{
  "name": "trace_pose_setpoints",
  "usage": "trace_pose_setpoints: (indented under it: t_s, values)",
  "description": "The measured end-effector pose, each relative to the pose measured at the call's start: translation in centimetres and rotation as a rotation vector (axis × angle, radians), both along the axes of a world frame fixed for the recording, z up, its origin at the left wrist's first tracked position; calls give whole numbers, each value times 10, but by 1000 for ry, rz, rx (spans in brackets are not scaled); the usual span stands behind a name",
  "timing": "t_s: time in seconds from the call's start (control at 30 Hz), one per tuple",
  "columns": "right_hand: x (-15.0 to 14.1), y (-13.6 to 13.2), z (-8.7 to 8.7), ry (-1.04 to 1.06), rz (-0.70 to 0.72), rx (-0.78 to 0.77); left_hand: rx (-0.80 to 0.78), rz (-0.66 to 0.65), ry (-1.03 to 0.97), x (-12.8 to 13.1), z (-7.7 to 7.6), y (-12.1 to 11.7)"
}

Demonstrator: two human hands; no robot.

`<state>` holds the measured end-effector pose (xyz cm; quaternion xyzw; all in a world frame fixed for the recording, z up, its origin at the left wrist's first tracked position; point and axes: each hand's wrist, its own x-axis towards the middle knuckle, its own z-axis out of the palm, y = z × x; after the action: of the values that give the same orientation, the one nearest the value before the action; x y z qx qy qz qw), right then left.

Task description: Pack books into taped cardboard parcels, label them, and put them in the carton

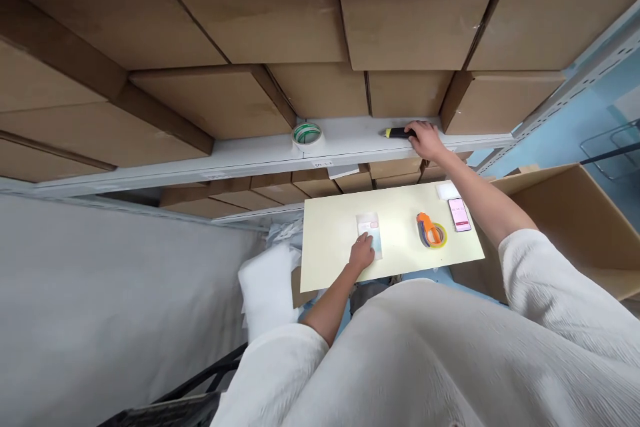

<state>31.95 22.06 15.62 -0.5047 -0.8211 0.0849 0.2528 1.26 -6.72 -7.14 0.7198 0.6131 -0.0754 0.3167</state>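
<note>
On the metal shelf, my right hand (425,139) has its fingers closed around the rear of a black utility knife (399,133) with a yellow tip that points left. Below, my left hand (362,252) lies with fingers stretched over a flat, clear-and-white packet (369,220) and touches it. The packet rests on a pale yellow board (330,240). To its right on the same board are an orange tape dispenser (425,221) with a yellow ring and a phone (459,214) with a lit screen. A roll of tape (307,135) sits on the shelf, left of the knife.
Brown cardboard boxes (280,7) fill the shelf (240,153) ahead, with more on the level below. A large open carton (565,213) stands at the right. White foam sheets (267,287) lie left of the board, and a small white item (447,191) is beside the phone.
</note>
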Motion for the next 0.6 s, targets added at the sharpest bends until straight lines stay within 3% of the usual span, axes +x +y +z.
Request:
trace_pose_setpoints:
  t_s: [0.17,0.3,0.37,0.43,0.5,0.6]
  values:
    - [-2,2,-3,30,24,8,-10,20,0,1,3,2]
    - [-15,-38,-2,140,81,66,-16,30,-3,2,2,2]
    - [-29,-69,-13,226,132,26,-16,37,-15,2,1,1]
    - [-47,-103,-36,302,187,-68,-14,43,-35,1,0,-1]
    - [-66,-139,-70,373,213,-206,-14,54,-55,-1,-1,-4]
    - [-88,-189,-131,432,93,-531,-11,86,-86,-5,-3,-10]
